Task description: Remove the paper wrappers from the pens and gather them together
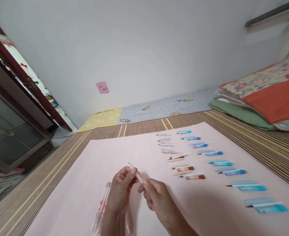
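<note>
Both my hands hold one slim pale pen (pixel 136 172) above a pink sheet (pixel 85 183). My left hand (pixel 121 191) pinches its upper part, tip pointing up and left. My right hand (pixel 155 195) pinches its lower end. Under my left wrist lie a few assembled pale pens (pixel 102 206). To the right, rows of pen parts are laid out: clear ones (pixel 166 144) at the back, brown ones (pixel 187 168) nearer, and a long diagonal row of blue ones (pixel 226 170).
The pink sheet lies on a striped mat (pixel 269 147) over a bed. Folded quilts and a green pillow (pixel 262 98) are stacked at the right. A white wall carries a pink sticky note (pixel 102 88). A cabinet with a glass door (pixel 11 131) stands left.
</note>
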Tool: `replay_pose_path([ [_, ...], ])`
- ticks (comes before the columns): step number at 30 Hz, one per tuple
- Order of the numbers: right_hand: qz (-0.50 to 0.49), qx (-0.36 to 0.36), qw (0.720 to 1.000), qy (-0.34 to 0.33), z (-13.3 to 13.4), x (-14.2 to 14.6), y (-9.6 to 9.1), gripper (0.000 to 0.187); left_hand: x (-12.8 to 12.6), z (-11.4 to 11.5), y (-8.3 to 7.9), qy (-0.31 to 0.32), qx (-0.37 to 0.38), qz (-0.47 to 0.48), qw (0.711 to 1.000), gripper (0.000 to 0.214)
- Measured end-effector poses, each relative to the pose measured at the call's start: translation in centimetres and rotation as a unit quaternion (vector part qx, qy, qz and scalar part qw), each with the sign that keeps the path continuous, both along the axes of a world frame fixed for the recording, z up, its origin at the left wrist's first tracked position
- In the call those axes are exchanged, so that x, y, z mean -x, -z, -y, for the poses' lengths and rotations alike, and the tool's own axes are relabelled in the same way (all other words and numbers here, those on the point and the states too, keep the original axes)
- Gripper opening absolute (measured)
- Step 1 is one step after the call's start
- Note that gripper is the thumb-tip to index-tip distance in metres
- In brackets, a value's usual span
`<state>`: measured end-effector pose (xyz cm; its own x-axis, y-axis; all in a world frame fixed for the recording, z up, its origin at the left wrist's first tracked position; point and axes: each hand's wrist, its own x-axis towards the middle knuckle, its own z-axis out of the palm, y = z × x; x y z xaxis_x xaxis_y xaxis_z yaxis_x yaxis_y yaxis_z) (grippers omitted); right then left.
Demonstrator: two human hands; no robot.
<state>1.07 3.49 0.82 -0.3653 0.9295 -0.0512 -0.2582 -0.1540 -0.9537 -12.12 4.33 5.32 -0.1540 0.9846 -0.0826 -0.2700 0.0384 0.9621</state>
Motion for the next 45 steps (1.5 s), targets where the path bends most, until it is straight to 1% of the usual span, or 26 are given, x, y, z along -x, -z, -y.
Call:
replay_pose_path([
  [2, 0.006, -0.001, 0.999, -0.05, 0.5, 0.5, -0.4, 0.046, 1.0, 0.0, 0.2, -0.007, 0.014, -0.026, 1.0, 0.032],
  [4, 0.051, -0.014, 0.995, -0.086, 1.2, 1.0, -0.5, 0.035, 1.9, -0.1, 0.7, -0.013, 0.029, -0.078, 0.996, 0.032],
  [5, 0.086, -0.018, 0.992, -0.089, 1.5, 1.3, -0.5, 0.03, 2.4, -0.1, 1.0, -0.012, 0.035, -0.112, 0.993, 0.031],
  [7, 0.171, -0.029, 0.982, -0.073, 2.1, 1.7, -0.3, 0.023, 2.9, -0.3, 2.0, -0.014, 0.049, -0.18, 0.982, 0.029],
  [9, 0.248, -0.06, 0.965, -0.054, 2.5, 1.9, -0.1, 0.024, 3.0, -0.5, 3.1, -0.025, 0.066, -0.229, 0.971, 0.028],
  [12, 0.299, -0.107, 0.947, -0.05, 2.7, 1.7, -0.1, 0.024, 2.8, -0.7, 4.5, -0.03, 0.082, -0.248, 0.965, 0.028],
  [15, 0.312, -0.112, 0.942, -0.055, 2.5, 1.5, -0.1, 0.024, 2.6, -0.9, 5.1, -0.02, 0.079, -0.239, 0.968, 0.026],
  [18, 0.324, -0.115, 0.938, -0.05, 2.3, 1.5, 0.0, 0.025, 2.6, -0.9, 5.0, 0.003, 0.069, -0.232, 0.97, 0.022],
  [21, 0.301, -0.111, 0.945, -0.059, 2.3, 1.5, 0.3, 0.023, 2.6, -0.8, 4.6, 0.023, 0.066, -0.239, 0.968, 0.015],
  [23, 0.294, -0.121, 0.946, -0.061, 2.4, 1.4, 0.4, 0.022, 2.6, -0.6, 4.4, 0.026, 0.067, -0.253, 0.965, 0.01],
  [24, 0.303, -0.131, 0.942, -0.056, 2.3, 1.3, 0.5, 0.021, 2.6, -0.6, 4.4, 0.023, 0.07, -0.263, 0.962, 0.008],
  [27, 0.362, -0.171, 0.916, -0.031, 1.8, 0.4, 0.7, 0.02, 2.7, -0.5, 4.6, -0.004, 0.087, -0.309, 0.947, 0.003],
  [29, 0.399, -0.183, 0.898, -0.016, 1.0, -0.7, 0.7, 0.019, 2.9, -0.5, 4.6, -0.028, 0.097, -0.344, 0.934, 0.003],
  [32, 0.442, -0.181, 0.879, 0.002, -0.6, -3.0, 0.6, 0.019, 3.3, -0.5, 4.4, -0.052, 0.102, -0.384, 0.916, 0.002],
  [35, 0.491, -0.178, 0.853, 0.02, -2.0, -5.3, 0.6, 0.018, 3.7, -0.4, 4.1, -0.061, 0.101, -0.406, 0.906, 0.003],
  [37, 0.513, -0.181, 0.838, 0.027, -2.6, -6.1, 0.9, 0.018, 3.9, -0.4, 3.8, -0.066, 0.098, -0.416, 0.902, 0.004],
  [39, 0.522, -0.192, 0.831, 0.025, -2.8, -6.2, 1.4, 0.018, 4.1, -0.4, 3.6, -0.07, 0.094, -0.423, 0.899, 0.007],
  [42, 0.527, -0.233, 0.817, 0.007, -2.6, -4.9, 2.3, 0.025, 4.0, -0.3, 3.2, -0.064, 0.085, -0.419, 0.902, 0.01],
  [43, 0.535, -0.253, 0.806, 0.001, -2.5, -4.2, 2.6, 0.026, 3.8, -0.3, 3.1, -0.057, 0.082, -0.414, 0.905, 0.012],
  [45, 0.569, -0.289, 0.77, -0.002, -2.3, -3.0, 3.3, 0.027, 3.6, -0.3, 2.9, -0.044, 0.074, -0.401, 0.912, 0.016],
])
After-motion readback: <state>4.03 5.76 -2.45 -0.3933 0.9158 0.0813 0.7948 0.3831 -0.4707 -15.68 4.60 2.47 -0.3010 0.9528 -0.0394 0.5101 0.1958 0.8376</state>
